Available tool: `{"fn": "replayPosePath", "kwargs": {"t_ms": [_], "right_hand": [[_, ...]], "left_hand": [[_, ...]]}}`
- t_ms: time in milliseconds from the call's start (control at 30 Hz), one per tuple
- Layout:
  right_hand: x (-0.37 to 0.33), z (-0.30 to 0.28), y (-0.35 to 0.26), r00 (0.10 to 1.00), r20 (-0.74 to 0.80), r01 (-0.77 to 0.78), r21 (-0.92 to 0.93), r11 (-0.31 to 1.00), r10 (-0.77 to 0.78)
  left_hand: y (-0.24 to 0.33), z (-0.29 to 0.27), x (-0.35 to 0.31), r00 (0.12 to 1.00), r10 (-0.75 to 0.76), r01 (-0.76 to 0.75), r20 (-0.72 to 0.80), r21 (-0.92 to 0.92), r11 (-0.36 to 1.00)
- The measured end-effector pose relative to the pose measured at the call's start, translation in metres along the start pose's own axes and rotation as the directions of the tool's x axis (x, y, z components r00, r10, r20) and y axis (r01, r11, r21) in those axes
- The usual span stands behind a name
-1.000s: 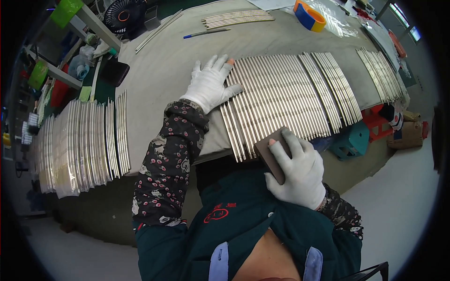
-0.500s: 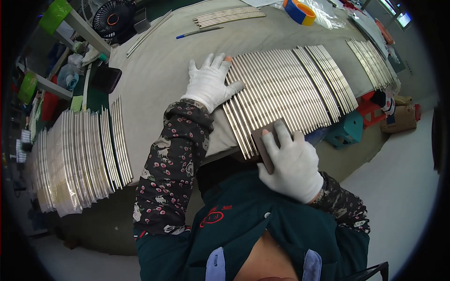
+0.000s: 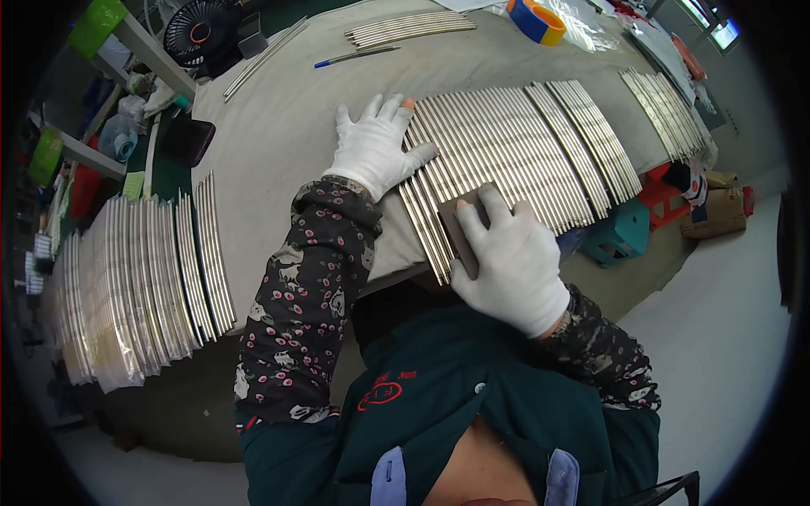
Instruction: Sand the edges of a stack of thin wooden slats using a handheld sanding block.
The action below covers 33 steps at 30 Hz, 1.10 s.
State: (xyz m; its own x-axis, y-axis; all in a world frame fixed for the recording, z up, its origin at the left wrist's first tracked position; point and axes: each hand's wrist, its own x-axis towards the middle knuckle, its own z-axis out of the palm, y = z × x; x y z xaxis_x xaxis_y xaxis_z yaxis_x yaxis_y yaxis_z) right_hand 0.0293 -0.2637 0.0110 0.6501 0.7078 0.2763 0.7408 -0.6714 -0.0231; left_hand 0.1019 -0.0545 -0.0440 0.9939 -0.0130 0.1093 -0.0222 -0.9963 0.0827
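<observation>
A row of slim silver metal rods (image 3: 506, 143) lies side by side on the grey cloth-covered table in front of me. My left hand (image 3: 375, 150), in a white glove, lies flat at the row's left edge with its fingers spread. Its thumb rests over the nearest rods, and one fingertip pokes out bare. My right hand (image 3: 515, 257), also white-gloved, grips a flat dark brown block (image 3: 460, 234) that looks like a sanding sponge. That block presses on the near ends of the rods at the left of the row; its underside is hidden.
More rods (image 3: 126, 278), partly in clear plastic, stand at the left table edge. Another bundle (image 3: 666, 114) lies far right, a smaller one (image 3: 409, 29) at the back. A pen (image 3: 356, 56), tape roll (image 3: 537, 21) and black fan (image 3: 202, 32) are beyond. A teal stool (image 3: 620, 234) stands right.
My right hand has slid the brown block away from me and slightly left, further up the rods. The left hand has stayed in place on the row.
</observation>
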Motion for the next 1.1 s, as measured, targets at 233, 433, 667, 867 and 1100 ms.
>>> {"fn": "replayPosePath", "kwargs": {"t_ms": [233,433,667,867,1100], "right_hand": [[-0.051,-0.036,0.011,0.996,0.045,0.069,0.085,0.994,-0.073],[-0.04,-0.024,0.008,0.999,0.032,0.024,0.021,0.999,-0.025],[-0.012,-0.008,0.007,0.996,0.09,0.013,0.041,0.999,-0.017],[-0.001,-0.003,0.01,0.999,0.026,0.035,-0.012,0.999,-0.034],[-0.068,-0.034,0.023,0.98,0.174,0.087,0.088,0.992,-0.102]], "left_hand": [[-0.005,0.001,-0.004,1.0,-0.017,0.017,0.007,-0.015,1.0],[-0.002,0.004,-0.001,1.0,-0.015,0.015,0.008,-0.028,0.999],[-0.004,0.0,-0.002,1.0,0.001,-0.001,-0.004,-0.027,1.0],[-0.005,0.004,-0.001,0.999,0.016,-0.017,-0.05,-0.02,1.0],[-0.003,0.001,-0.001,0.999,-0.001,0.0,0.049,0.014,1.0]]}}
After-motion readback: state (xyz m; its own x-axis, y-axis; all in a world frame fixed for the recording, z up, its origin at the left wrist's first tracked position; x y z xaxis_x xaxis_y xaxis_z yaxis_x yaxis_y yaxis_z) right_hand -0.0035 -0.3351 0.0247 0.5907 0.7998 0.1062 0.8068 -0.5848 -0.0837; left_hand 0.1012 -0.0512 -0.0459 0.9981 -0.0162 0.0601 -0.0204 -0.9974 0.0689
